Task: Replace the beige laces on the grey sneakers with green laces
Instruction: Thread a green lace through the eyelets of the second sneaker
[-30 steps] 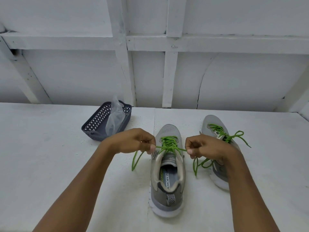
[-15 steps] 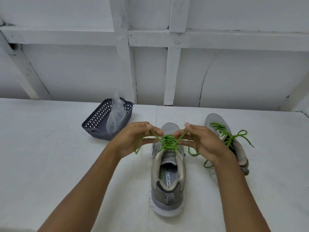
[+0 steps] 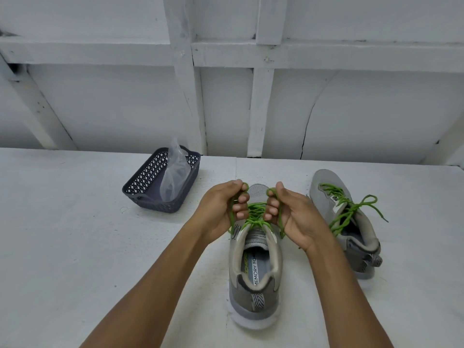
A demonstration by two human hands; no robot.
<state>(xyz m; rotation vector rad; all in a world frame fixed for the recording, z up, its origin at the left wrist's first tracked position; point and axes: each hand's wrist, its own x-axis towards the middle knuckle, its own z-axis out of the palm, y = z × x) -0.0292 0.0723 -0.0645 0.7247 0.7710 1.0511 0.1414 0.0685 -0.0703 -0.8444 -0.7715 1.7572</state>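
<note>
Since a second ago, hands drawn in from wide outward pull; left hand [image 3: 221, 209] and right hand [image 3: 296, 217] now each pinch a green lace [image 3: 254, 214] loop in curled fingers [image 3: 242, 198] above near sneaker [image 3: 254, 277], mid-surface [image 3: 75, 222]; likely starting the bow; far sneaker [image 3: 324, 187] already tied.

The left forearm [image 3: 155, 272] and right forearm [image 3: 344, 285] run up from the lower edge, bare, and angle in toward each other. The left grip [image 3: 221, 209] and right grip [image 3: 295, 217] sit side by side, close but not touching, with palms turned toward one another. Each has its fingers [image 3: 242, 199] curled inward and its thumb on top. Each pinches a loop of lace [image 3: 256, 220] against the forefinger.
</note>
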